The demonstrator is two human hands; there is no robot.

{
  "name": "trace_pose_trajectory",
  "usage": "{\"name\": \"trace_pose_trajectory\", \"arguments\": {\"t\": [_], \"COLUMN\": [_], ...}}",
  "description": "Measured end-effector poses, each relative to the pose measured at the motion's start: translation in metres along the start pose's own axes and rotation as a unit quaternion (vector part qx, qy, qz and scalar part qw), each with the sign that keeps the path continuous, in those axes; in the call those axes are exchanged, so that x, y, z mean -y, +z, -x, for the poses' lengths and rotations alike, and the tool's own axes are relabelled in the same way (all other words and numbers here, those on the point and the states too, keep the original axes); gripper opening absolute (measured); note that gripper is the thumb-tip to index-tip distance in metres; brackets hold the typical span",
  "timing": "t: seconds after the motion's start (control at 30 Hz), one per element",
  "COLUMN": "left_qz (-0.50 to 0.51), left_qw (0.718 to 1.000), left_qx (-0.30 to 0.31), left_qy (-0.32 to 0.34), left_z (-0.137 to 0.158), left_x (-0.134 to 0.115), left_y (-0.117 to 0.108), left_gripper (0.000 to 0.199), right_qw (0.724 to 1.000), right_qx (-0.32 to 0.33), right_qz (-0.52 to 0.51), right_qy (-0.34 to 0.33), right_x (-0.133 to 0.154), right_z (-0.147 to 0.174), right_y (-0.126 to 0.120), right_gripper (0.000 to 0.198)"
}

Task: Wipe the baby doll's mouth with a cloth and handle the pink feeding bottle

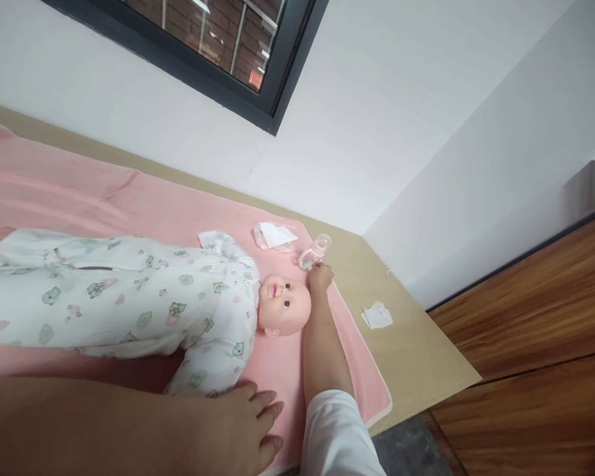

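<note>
A baby doll [284,304] in white printed pyjamas [143,284] lies on its back on a pink blanket [168,198], its head toward the right. Beyond the head, my right hand [321,274] has its fingers curled at a clear baby bottle [313,254] with a domed cap; the bottle is tilted and the fingertips are partly hidden. My left hand [250,423] rests palm down near the blanket's front edge, beside the doll's sleeve, with fingers spread and nothing in it.
A tissue packet [274,236] lies on the blanket near the doll's shoulder. A crumpled white tissue [377,315] is on the tan tabletop [416,337] to the right. A white wall [377,119] with a dark-framed window [262,109] rises behind, and wooden panels [535,317] stand at the right.
</note>
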State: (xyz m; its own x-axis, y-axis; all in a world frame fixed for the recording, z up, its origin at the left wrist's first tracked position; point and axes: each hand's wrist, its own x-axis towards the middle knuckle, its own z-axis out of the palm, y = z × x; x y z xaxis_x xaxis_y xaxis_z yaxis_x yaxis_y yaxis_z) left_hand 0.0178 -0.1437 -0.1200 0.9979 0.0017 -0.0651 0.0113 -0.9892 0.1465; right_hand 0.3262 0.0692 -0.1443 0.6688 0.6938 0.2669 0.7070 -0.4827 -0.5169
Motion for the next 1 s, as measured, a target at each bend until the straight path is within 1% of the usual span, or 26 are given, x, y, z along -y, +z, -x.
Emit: {"name": "trace_pose_trajectory", "arguments": {"t": [0.07,0.13,0.27,0.43,0.53,0.63,0.77,0.83,0.93,1.0], "left_qz": [0.001,-0.001,-0.005,-0.009,-0.002,-0.003,0.009,0.016,0.018,0.012], "left_qw": [1.0,0.999,1.0,1.0,0.999,1.0,1.0,0.999,1.0,1.0], "left_qx": [-0.03,-0.047,-0.023,0.024,0.04,0.031,-0.017,-0.03,-0.022,-0.005], "left_qy": [0.003,0.002,0.003,-0.005,-0.002,-0.004,-0.001,0.0,-0.001,-0.006], "left_z": [0.0,0.001,0.001,0.001,0.001,0.001,0.001,0.0,-0.001,-0.002], "left_x": [0.001,0.002,0.001,-0.002,-0.002,-0.001,0.001,0.001,0.0,0.0], "left_y": [0.004,0.008,0.008,-0.003,-0.007,-0.005,0.006,0.01,0.012,0.011], "left_gripper": [0.048,0.047,0.05,0.052,0.053,0.052,0.05,0.05,0.05,0.051], "right_qw": [1.0,1.0,1.0,1.0,1.0,1.0,1.0,1.0,1.0,1.0], "right_qx": [-0.001,0.004,0.012,0.008,0.007,0.014,0.016,0.012,0.006,0.007], "right_qz": [-0.004,-0.005,-0.003,0.0,0.0,-0.001,-0.001,-0.001,-0.001,-0.002], "right_qy": [0.0,0.0,0.003,0.005,0.005,0.006,0.005,0.004,0.005,0.005], "right_x": [0.0,0.0,-0.001,-0.001,-0.001,-0.001,-0.001,-0.001,0.0,0.001], "right_z": [0.0,-0.001,-0.002,-0.002,-0.002,-0.003,-0.003,-0.002,-0.001,-0.001], "right_y": [0.0,0.0,0.001,0.0,0.0,0.0,0.001,0.0,0.0,0.0], "right_gripper": [0.032,0.031,0.03,0.032,0.032,0.031,0.031,0.032,0.033,0.033]}}
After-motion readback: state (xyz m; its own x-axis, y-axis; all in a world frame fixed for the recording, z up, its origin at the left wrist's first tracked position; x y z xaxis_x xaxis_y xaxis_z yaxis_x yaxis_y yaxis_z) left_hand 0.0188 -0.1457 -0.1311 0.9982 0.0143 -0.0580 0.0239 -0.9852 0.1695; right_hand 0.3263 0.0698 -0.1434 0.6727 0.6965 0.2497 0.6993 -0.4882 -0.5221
